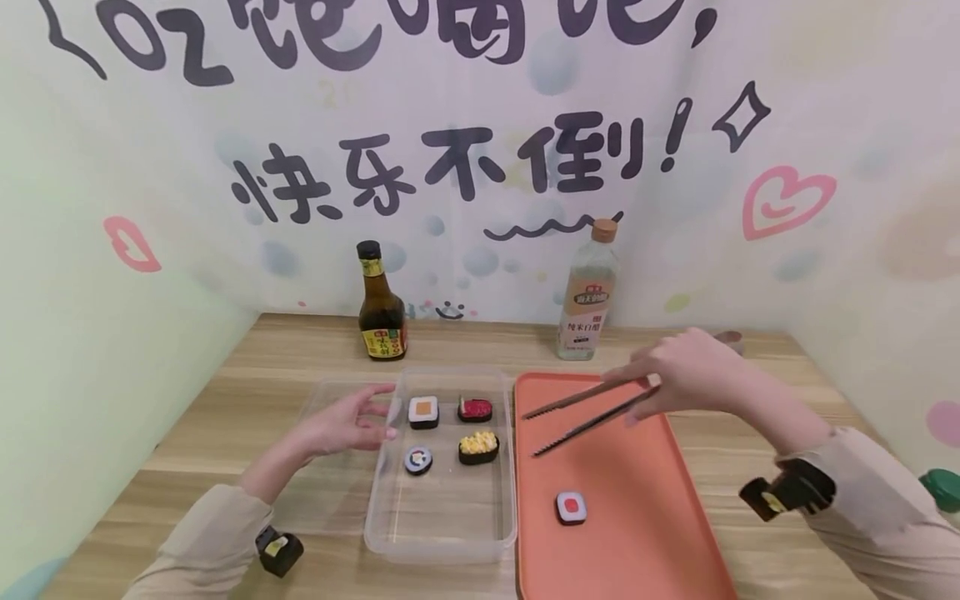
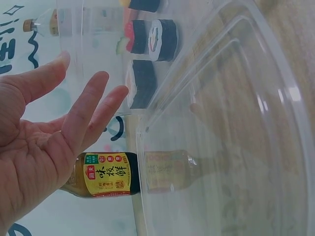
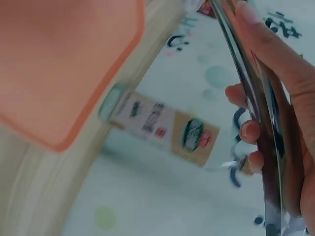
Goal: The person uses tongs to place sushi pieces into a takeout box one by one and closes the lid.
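In the head view, the right hand [image 1: 692, 372] grips metal tongs [image 1: 592, 427], whose tips stand apart above the orange tray [image 1: 678, 467] with nothing between them. One sushi piece with a red centre [image 1: 571, 507] lies on that tray. Fingers of the left hand [image 1: 347, 423] are spread at the left wall of the clear container [image 1: 442, 550]; whether they touch it is unclear. Inside are an orange-centred roll [image 1: 423, 411], a red-topped piece [image 1: 476, 408], a yellow-topped piece [image 1: 478, 447] and a round roll [image 1: 417, 459]. The right wrist view shows the fingers curled round the tongs [image 3: 256, 98].
A clear lid or second container [image 1: 330, 500] lies left of the sushi container. At the back of the wooden table stand a dark sauce bottle [image 1: 382, 321] and a clear bottle [image 1: 588, 300]. A green lid [image 1: 941, 489] shows at the right edge.
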`<action>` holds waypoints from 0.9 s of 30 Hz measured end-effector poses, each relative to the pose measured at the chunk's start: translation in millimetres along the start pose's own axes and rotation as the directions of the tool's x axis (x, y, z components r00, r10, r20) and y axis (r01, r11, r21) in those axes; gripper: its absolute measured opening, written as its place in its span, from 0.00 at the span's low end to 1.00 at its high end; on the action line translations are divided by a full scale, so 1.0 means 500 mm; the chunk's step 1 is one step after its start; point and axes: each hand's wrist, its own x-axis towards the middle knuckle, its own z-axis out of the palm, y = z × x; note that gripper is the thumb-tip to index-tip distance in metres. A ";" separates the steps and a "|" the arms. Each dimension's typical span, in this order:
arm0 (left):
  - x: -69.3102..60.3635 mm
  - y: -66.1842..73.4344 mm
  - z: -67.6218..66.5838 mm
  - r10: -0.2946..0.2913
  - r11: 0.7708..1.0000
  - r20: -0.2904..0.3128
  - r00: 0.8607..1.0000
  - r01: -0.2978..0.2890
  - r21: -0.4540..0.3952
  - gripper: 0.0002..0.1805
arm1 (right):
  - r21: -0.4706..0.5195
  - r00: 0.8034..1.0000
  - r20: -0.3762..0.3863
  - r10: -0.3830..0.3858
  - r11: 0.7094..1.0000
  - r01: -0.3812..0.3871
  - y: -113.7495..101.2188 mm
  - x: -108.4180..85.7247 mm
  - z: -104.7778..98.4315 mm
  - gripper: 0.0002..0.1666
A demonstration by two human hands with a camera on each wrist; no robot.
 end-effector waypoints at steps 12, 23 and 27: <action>-0.003 0.005 -0.018 0.008 1.000 0.008 1.000 -0.008 0.018 0.44 | 0.134 0.990 0.142 -0.021 0.991 0.002 0.012 -0.065 0.055 0.26; 0.000 0.006 -0.008 -0.001 1.000 0.017 1.000 0.001 -0.003 0.45 | 0.150 0.985 0.162 -0.066 0.988 0.042 -0.001 -0.050 0.054 0.23; 0.000 0.003 -0.003 -0.011 1.000 0.013 1.000 0.011 -0.004 0.45 | 0.111 0.990 0.136 -0.025 0.994 0.010 0.008 -0.048 0.047 0.22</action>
